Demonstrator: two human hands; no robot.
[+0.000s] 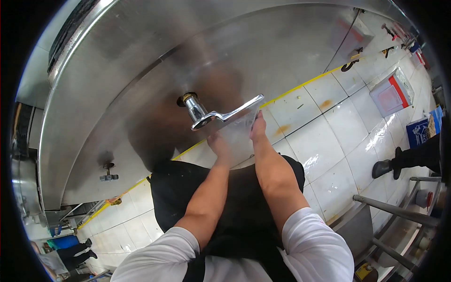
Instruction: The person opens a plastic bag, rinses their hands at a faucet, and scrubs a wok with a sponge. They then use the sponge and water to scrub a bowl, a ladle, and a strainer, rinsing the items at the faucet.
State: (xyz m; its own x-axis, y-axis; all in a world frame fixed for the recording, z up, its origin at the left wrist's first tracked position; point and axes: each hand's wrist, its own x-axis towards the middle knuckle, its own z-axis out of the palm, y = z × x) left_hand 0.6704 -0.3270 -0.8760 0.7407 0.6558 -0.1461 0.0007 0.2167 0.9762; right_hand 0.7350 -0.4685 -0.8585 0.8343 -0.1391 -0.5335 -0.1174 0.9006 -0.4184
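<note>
A clear plastic sheet or bag (238, 136) hangs between my two hands, under a chrome lever handle (235, 112) that sticks out from a steel panel (282, 51). My right hand (258, 126) is closed on the right edge of the plastic, close to the lever's tip. At the plastic's left side, below the lever's round base, is my left hand (218, 144); its fingers are partly hidden behind the plastic. Both forearms reach forward over a black apron (235, 202).
White floor tiles (314, 136) lie beyond a yellow edge strip. A small valve (109, 173) is on the panel at left. At right are a square tin (390, 94), a blue box (418, 131), a person's black shoe (382, 168) and a metal rack (399, 211). Another person (70, 256) stands lower left.
</note>
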